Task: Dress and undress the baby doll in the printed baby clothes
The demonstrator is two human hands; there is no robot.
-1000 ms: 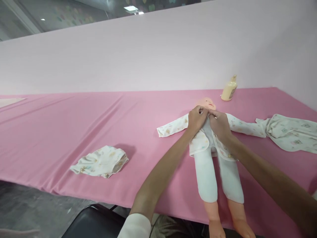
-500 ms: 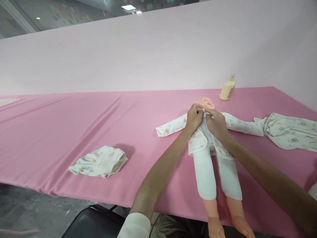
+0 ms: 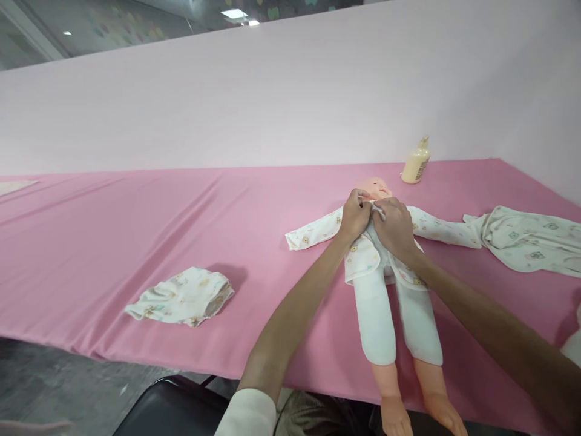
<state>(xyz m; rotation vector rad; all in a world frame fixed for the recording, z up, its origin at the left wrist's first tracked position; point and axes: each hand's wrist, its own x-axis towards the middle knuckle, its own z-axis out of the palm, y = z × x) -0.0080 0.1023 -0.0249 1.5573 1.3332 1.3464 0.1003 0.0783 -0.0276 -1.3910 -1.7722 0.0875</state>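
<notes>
A baby doll (image 3: 374,321) lies on its back on the pink-covered table (image 3: 272,254), its feet over the front edge. It wears a white printed baby jacket (image 3: 362,257), whose lower front hangs apart over the white body. At the doll's neck, my left hand (image 3: 356,213) pinches the jacket's collar. Close beside it, my right hand (image 3: 394,225) has its fingers closed on the other side of the collar. The fingertips nearly meet below the doll's chin. Whatever fastening lies between them is hidden.
Folded printed baby clothing (image 3: 181,297) rests on the table at the left. A cream pump bottle (image 3: 416,162) stands behind the doll. Another printed cloth (image 3: 531,239) lies at the right, against the sleeve end. A black chair (image 3: 170,407) is at the front edge.
My right hand's fingers have curled in closer to the collar, towards my left hand. My left hand and the doll stay nearly in place.
</notes>
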